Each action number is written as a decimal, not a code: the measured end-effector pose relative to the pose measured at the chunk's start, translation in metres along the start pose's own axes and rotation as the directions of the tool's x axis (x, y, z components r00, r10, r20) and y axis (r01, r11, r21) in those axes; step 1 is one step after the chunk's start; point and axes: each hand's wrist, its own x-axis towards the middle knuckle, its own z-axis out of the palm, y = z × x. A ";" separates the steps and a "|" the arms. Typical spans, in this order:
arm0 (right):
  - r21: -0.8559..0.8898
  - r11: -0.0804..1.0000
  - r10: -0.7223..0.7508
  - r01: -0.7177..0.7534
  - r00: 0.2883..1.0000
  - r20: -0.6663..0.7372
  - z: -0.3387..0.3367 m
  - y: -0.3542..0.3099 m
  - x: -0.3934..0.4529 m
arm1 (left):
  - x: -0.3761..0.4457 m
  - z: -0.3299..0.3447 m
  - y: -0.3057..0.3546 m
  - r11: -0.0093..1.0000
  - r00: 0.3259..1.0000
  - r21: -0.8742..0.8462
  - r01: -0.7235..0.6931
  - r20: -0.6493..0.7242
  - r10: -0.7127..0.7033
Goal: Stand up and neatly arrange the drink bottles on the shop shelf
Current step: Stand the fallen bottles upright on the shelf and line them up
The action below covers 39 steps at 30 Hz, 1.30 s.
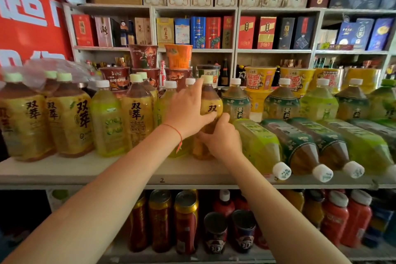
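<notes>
Yellow-label bottle point(211, 100) upright, both hands gripping, fallen bottles point(300, 146) just right

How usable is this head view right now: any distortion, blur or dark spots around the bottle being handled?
Head view: wide-angle bend curves the white shelf edge and shelving; the upright yellow-labelled tea bottle between left hand and right hand is fairly sharp; the red banner is blurred; the lower shelf's cans sit in shadow.

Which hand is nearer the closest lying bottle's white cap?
Right. The right hand grips the yellow bottle just left of that lying bottle; the left hand is farther left, higher on the same yellow bottle.
</notes>
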 end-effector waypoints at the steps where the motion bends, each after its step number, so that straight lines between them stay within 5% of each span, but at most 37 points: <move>1: -0.013 1.000 -0.007 0.007 1.000 -0.003 0.002 -0.002 0.000 | -0.003 0.005 -0.003 0.999 0.999 0.031 -0.036 -0.009 0.036; 7: -0.250 0.961 -0.118 0.116 0.993 0.009 -0.019 -0.001 -0.007 | -0.032 0.015 -0.006 0.986 0.988 0.114 -0.118 -0.086 0.128; 10: -0.309 0.912 -0.334 0.268 0.925 -0.183 -0.043 0.011 -0.009 | -0.056 0.021 0.009 0.969 0.934 -0.023 -0.245 -0.275 0.229; 13: -0.285 0.919 -0.355 0.272 0.885 -0.301 -0.063 0.030 -0.013 | -0.075 0.031 0.033 0.923 0.944 -0.226 -0.313 -0.185 0.275; 19: -0.264 0.949 -0.184 0.172 0.983 -0.018 -0.102 0.069 -0.018 | -0.095 0.066 0.090 0.893 0.907 -0.159 -0.420 -0.042 0.419; 24: -0.179 0.945 -0.224 0.273 0.941 0.252 -0.140 0.097 -0.013 | -0.088 0.082 0.118 0.923 0.925 -0.085 -0.374 -0.097 0.366; 29: -0.137 0.836 -0.419 0.532 0.778 0.467 -0.154 0.124 -0.003 | -0.083 0.082 0.120 0.949 0.939 -0.132 -0.285 -0.240 0.249; 33: 0.025 0.820 -0.541 0.572 0.760 0.361 -0.138 0.127 0.011 | -0.061 0.054 0.140 0.946 0.948 -0.295 -0.132 -0.316 0.034; 36: 0.138 0.803 -0.595 0.580 0.767 0.240 -0.131 0.120 0.024 | -0.041 0.032 0.150 0.931 0.967 -0.365 -0.027 -0.246 -0.068; 39: 0.123 0.805 -0.590 0.580 0.764 0.260 -0.134 0.109 0.042 | -0.023 0.016 0.149 0.919 0.979 -0.384 0.090 -0.133 -0.151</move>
